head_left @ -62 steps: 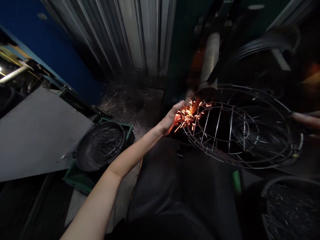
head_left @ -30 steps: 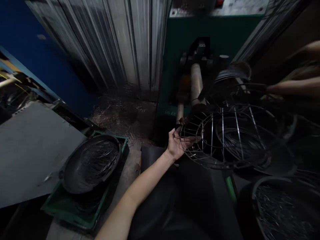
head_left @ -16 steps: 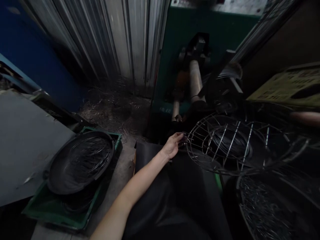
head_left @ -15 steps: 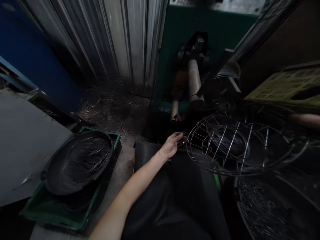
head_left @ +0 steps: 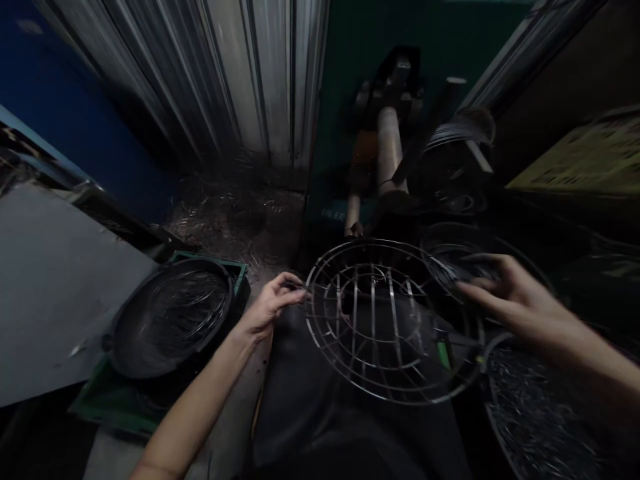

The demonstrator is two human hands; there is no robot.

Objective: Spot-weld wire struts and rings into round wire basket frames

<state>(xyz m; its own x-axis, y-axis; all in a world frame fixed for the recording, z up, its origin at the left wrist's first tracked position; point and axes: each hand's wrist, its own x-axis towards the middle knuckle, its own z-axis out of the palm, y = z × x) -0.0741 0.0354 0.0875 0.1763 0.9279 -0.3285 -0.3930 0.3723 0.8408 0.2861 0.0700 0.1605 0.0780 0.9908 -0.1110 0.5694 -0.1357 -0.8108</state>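
Observation:
A round wire rack (head_left: 373, 320) of concentric rings and straight cross-bars hangs tilted over my dark lap. My left hand (head_left: 275, 303) is closed on its left rim, thumb and fingers pinching the edge. On the right, my right hand (head_left: 515, 297) reaches over a dark round pan of thin wire pieces (head_left: 445, 263), slightly blurred. Its thumb and fingers are apart, and I make out nothing between them. Whether the fingertips touch the wires cannot be told.
At left, a black pan (head_left: 145, 347) with wire pieces rests on a green crate (head_left: 107, 400). A bin of short metal pieces (head_left: 540, 407) stands lower right. A green machine (head_left: 340, 153) with a metal shaft (head_left: 389, 143) is ahead. A yellow crate (head_left: 575, 150) sits far right.
The wire rack has moved left with my left hand, clear of the wire pan. My right hand has come in from the right edge to above that pan. The view has shifted slightly.

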